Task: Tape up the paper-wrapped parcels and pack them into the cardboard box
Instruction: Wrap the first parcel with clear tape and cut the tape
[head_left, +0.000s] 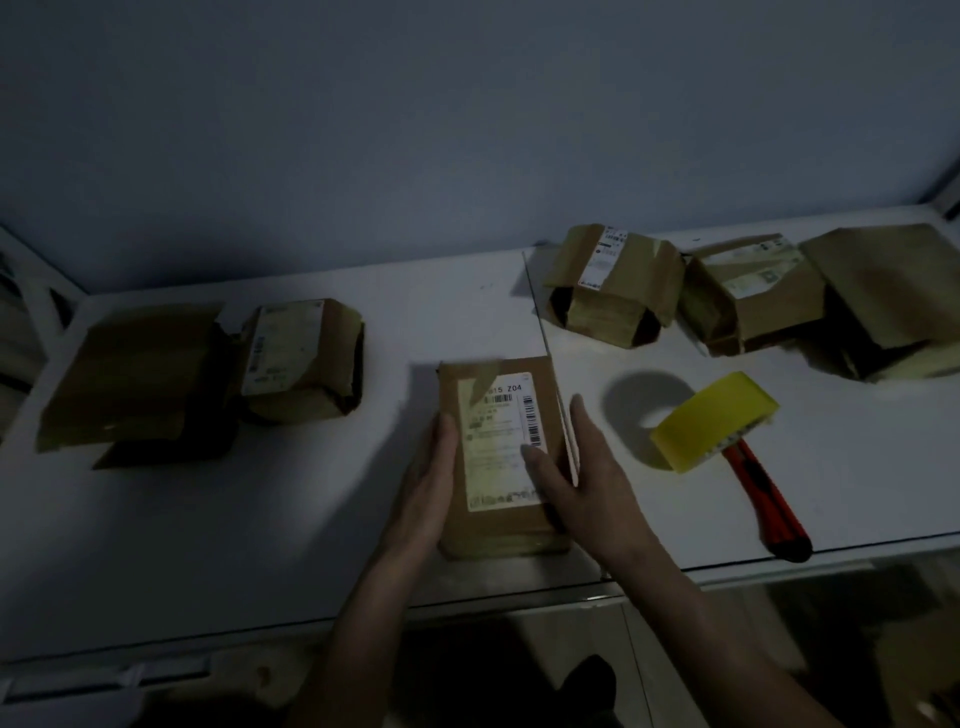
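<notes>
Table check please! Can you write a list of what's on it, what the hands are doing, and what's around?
Surface: white table, dimly lit.
Job's things: labelled parcel in the middle; two parcels at left, three at back right; yellow tape roll.
Clutter: red utility knife beside the tape.
Grips: left hand and right hand flat against the middle parcel's sides.
Cables: nothing seen.
Surroundings: plain wall behind.

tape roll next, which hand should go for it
Probably the right hand. It rests on the parcel's right edge, and the yellow tape roll lies just to its right on the table. The left hand would have to cross over the parcel.
</notes>
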